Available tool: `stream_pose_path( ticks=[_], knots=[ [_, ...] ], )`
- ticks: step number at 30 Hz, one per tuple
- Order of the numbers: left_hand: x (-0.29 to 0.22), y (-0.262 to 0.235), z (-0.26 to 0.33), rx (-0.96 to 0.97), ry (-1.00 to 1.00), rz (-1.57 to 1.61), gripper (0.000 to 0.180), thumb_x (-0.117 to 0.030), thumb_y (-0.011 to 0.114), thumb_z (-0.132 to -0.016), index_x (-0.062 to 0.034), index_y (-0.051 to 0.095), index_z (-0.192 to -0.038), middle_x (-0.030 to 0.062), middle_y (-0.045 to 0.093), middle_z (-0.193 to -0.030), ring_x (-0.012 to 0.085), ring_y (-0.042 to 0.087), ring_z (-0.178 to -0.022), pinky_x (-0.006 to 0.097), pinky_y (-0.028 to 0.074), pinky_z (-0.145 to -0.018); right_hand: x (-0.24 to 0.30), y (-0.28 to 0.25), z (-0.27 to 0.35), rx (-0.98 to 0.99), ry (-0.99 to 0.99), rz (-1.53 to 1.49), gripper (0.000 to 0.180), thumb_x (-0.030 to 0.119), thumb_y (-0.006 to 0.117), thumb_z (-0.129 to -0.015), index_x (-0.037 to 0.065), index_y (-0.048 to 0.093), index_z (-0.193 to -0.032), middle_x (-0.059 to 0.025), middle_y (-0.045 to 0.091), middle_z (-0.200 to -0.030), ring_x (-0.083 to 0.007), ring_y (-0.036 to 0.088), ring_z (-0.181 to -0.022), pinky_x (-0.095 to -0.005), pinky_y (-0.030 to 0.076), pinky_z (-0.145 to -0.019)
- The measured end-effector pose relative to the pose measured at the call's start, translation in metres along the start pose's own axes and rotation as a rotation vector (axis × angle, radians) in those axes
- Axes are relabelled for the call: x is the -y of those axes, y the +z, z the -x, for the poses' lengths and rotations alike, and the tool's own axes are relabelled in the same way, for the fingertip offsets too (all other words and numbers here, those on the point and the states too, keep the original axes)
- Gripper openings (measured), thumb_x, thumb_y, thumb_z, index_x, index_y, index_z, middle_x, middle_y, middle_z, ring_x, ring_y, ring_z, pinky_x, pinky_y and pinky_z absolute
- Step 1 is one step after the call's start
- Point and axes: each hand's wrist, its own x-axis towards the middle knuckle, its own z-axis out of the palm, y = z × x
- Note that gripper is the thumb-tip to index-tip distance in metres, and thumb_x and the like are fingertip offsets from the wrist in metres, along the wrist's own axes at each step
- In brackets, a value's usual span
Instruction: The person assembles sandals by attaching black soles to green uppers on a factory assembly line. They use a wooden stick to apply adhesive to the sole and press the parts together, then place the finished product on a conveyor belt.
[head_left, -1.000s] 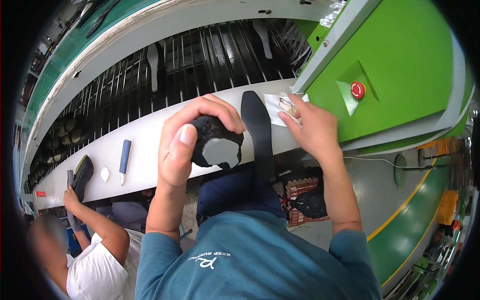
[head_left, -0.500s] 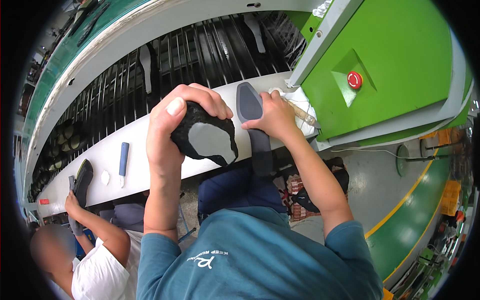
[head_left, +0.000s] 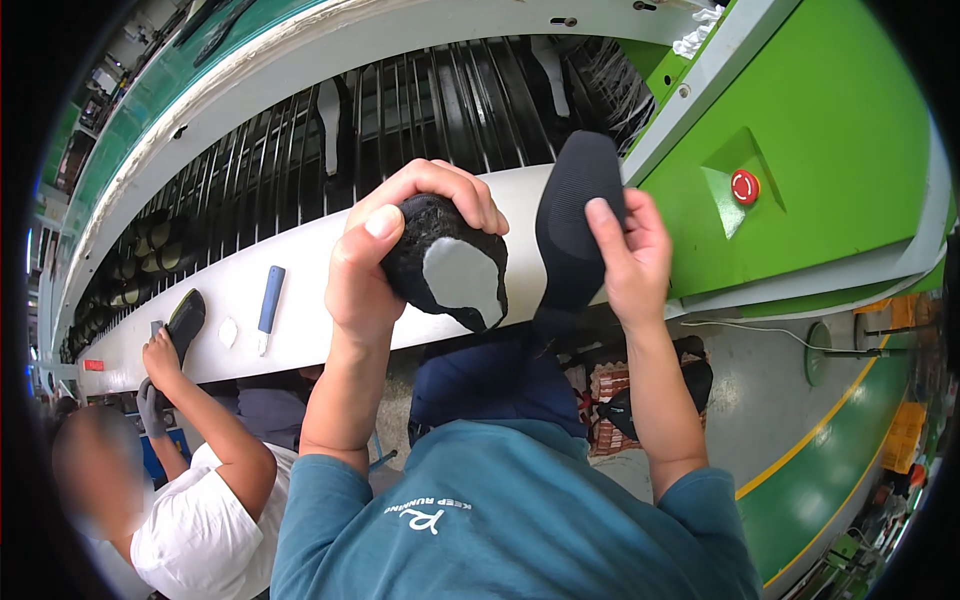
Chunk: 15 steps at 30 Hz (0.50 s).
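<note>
My left hand (head_left: 375,255) is closed around a black shoe upper (head_left: 462,275), the fingers over its top and the thumb on the near side. A light grey patch shows on its underside, which faces up. To its right my right hand (head_left: 638,262) grips a flat black shoe sole (head_left: 580,215) by its right edge, thumb on the ribbed face. The sole stands on end, its wide part away from me, over the white work ledge. The two pieces are apart.
A blue-handled knife (head_left: 270,305) and a white scrap (head_left: 228,332) lie on the white ledge (head_left: 320,260). Beyond runs a roller conveyor (head_left: 400,120) carrying shoe parts. A green machine panel with a red button (head_left: 744,187) stands right. At left a co-worker handles a black shoe (head_left: 187,325).
My right hand has lifted the sole off the ledge and turned it, so its black ribbed face shows instead of the grey one. My left hand still holds the upper.
</note>
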Motion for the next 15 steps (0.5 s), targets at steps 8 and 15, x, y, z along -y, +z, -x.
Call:
stream_pose_path(
  ticks=[8,15],
  knots=[
    [0.007,-0.010,0.005,-0.117,-0.071,-0.088,0.066,-0.050,0.044,-0.095,0.0104,0.068,-0.109,0.0262,0.070,-0.103,0.0349,0.070,-0.097,0.045,0.057,-0.091,0.053,0.048,0.023,0.320,0.243,-0.227,0.021,0.020,0.076,-0.105,0.000,0.071,-0.100,-0.0017,0.075,-0.088,-0.0027,0.065,-0.078,-0.0208,0.052,-0.069],
    [0.000,0.004,0.007,-0.147,-0.061,-0.018,0.086,-0.059,0.019,-0.106,0.0082,0.072,-0.112,0.0239,0.076,-0.103,0.0316,0.074,-0.095,0.041,0.058,-0.093,0.043,0.070,0.024,0.379,0.236,-0.172,0.025,0.021,0.077,-0.104,-0.001,0.071,-0.093,-0.0036,0.075,-0.081,-0.0046,0.066,-0.073,-0.0219,0.052,-0.064]
  ],
)
